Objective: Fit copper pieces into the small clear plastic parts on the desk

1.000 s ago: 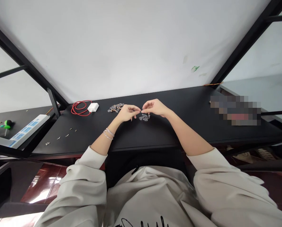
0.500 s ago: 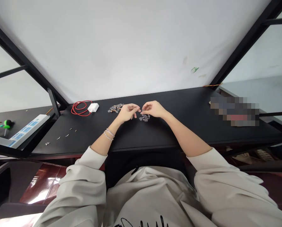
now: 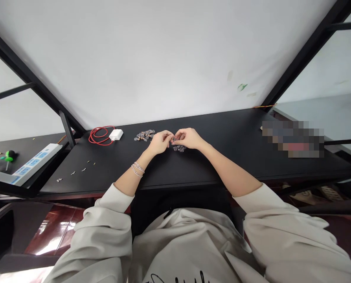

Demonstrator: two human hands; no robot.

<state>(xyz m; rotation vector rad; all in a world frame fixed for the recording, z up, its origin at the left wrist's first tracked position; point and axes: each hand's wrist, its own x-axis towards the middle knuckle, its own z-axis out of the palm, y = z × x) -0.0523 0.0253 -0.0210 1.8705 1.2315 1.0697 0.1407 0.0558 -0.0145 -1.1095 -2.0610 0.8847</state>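
My left hand [image 3: 161, 142] and my right hand [image 3: 187, 138] meet above the black table, fingertips pinched close together. Something small and dark shows between them, too small to name. Just below the fingertips lies a small pile of dark, clear-looking round pieces [image 3: 179, 148], partly hidden by my right hand. A larger pile of similar pieces with brownish bits [image 3: 144, 135] rests to the left of my left hand.
On the left are a white charger [image 3: 116, 135] with a red cable [image 3: 96, 140], several tiny metal pieces [image 3: 83, 169], a white power strip [image 3: 35, 163] and a green-handled tool [image 3: 9, 155]. A blurred-out object [image 3: 294, 140] lies at the right.
My hands have come together, the left moving slightly right and the right slightly left. The fingertips now meet around something small, and more of the left pile shows.
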